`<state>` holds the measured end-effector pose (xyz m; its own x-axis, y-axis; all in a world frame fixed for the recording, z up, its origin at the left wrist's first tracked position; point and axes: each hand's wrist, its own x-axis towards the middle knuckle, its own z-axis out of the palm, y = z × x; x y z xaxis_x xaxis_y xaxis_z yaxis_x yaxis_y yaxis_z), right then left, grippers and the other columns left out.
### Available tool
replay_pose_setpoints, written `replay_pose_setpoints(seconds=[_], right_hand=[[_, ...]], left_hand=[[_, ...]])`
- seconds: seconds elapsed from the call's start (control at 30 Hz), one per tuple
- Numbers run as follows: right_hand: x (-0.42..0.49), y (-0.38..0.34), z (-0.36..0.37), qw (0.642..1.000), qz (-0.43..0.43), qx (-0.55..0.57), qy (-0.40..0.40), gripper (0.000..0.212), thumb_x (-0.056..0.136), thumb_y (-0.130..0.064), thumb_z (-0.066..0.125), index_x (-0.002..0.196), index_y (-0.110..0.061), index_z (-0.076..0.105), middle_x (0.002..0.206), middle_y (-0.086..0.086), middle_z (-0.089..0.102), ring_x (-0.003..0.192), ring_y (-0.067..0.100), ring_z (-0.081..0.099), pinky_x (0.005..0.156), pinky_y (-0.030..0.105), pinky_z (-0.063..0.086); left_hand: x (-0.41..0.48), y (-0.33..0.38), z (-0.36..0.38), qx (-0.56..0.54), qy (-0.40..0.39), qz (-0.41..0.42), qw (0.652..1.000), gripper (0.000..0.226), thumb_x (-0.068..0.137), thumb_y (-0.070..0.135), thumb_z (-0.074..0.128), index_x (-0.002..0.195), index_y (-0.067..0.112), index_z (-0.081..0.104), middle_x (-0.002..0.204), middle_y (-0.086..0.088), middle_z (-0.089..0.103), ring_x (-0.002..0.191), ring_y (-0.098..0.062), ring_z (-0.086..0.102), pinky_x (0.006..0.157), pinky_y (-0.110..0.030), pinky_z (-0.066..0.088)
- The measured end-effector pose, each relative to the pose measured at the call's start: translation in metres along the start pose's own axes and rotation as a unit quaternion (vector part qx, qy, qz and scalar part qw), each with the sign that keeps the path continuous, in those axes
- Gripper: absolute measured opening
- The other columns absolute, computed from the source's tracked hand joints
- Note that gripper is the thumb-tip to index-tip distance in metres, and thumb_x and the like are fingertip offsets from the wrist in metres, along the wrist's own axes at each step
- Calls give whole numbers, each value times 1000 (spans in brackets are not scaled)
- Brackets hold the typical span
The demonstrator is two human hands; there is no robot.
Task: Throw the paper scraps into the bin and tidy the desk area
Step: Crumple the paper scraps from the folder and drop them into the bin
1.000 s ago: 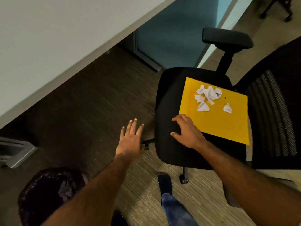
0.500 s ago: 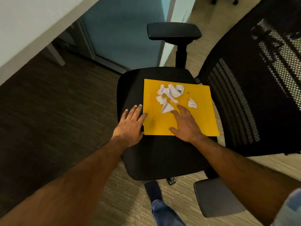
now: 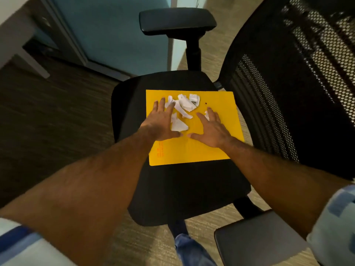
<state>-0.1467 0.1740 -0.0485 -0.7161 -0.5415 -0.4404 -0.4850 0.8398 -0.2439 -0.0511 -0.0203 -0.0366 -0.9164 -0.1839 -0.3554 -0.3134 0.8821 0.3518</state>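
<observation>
A yellow folder (image 3: 221, 148) lies flat on the black seat (image 3: 182, 191) of an office chair. Several white paper scraps (image 3: 185, 105) sit on its far half, one larger piece (image 3: 178, 126) nearer me. My left hand (image 3: 160, 122) rests palm down on the folder's left part, fingers spread and touching the scraps. On the right part lies my right hand (image 3: 210, 130), also flat with fingers apart, its fingertips over a small scrap (image 3: 206, 115). Neither hand holds anything. No bin is in view.
The chair's mesh backrest (image 3: 299, 83) rises at the right, one armrest (image 3: 177, 21) beyond the seat, another (image 3: 257, 239) at the lower right. A desk edge and leg (image 3: 28, 58) stand at the upper left beside a blue partition (image 3: 119, 35). My foot (image 3: 180, 229) is under the seat.
My view has swung from the bin and floor onto the chair. Both hands have moved forward onto the folder, the left from the seat's edge to the scraps.
</observation>
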Motion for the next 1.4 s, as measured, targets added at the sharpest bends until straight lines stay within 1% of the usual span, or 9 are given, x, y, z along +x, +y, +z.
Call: replay_pose_setpoints(seconds=[0.17,0.4,0.7,0.97,1.03,1.13,1.2,1.3,1.4], right_hand=[[-7,-12,15,997,-69,-22,8,96,80,-65,60,153,-27,10,163,8,-8,150,32,-4,120,49,17],[-16,-22,21,987,-159,1,30,90,83,-45,67,152,-20,15,163,6,7,150,25,10,119,40,22],[-13,-38,19,984,-159,55,53,93,80,-35,75,150,-13,19,159,6,19,146,22,23,112,35,33],[-20,-54,27,970,-166,162,73,75,85,-21,71,148,-12,31,150,5,39,136,20,40,105,26,36],[-21,-56,29,962,-152,209,88,68,85,-18,71,144,-13,37,145,4,46,132,18,45,100,21,37],[-23,-58,34,946,-137,276,104,58,84,-11,71,137,-12,47,137,5,54,124,19,52,94,19,39],[-23,-58,36,933,-117,326,99,54,84,-10,71,134,-11,51,134,5,58,122,18,54,95,22,43],[-22,-58,36,898,-76,426,78,49,83,-1,68,129,-12,56,128,3,63,116,18,59,95,30,50],[-24,-63,35,863,-44,497,75,49,82,5,66,128,-12,59,117,-4,64,106,13,62,85,19,51]], left_hand=[[22,-5,-6,40,-15,3,999,134,57,73,74,154,24,-6,163,-13,-14,149,-38,-10,119,-54,12],[26,-4,-1,-13,-21,25,999,138,54,60,85,154,26,-4,163,-13,-10,151,-34,-6,119,-49,17],[-7,-7,28,-36,31,93,994,102,75,40,78,153,13,18,160,-14,15,149,-31,11,119,-44,22],[-31,3,38,-189,79,59,977,74,83,6,70,147,6,33,156,-12,30,142,-29,31,115,-38,35],[-34,8,39,-259,108,47,959,66,82,-4,65,143,3,40,150,-14,37,139,-29,37,113,-25,35],[-39,12,42,-336,134,19,932,61,84,-12,57,140,4,42,145,-14,45,134,-25,42,93,5,28],[-41,14,43,-377,123,-13,918,58,87,-8,57,142,6,42,145,-11,47,133,-23,45,97,-5,34],[-42,20,43,-490,114,-66,862,52,88,-8,56,137,7,49,142,-10,52,130,-24,50,107,-35,44],[-43,23,44,-555,113,-90,819,49,87,-14,52,132,5,56,139,-13,55,128,-28,52,107,-42,45]])
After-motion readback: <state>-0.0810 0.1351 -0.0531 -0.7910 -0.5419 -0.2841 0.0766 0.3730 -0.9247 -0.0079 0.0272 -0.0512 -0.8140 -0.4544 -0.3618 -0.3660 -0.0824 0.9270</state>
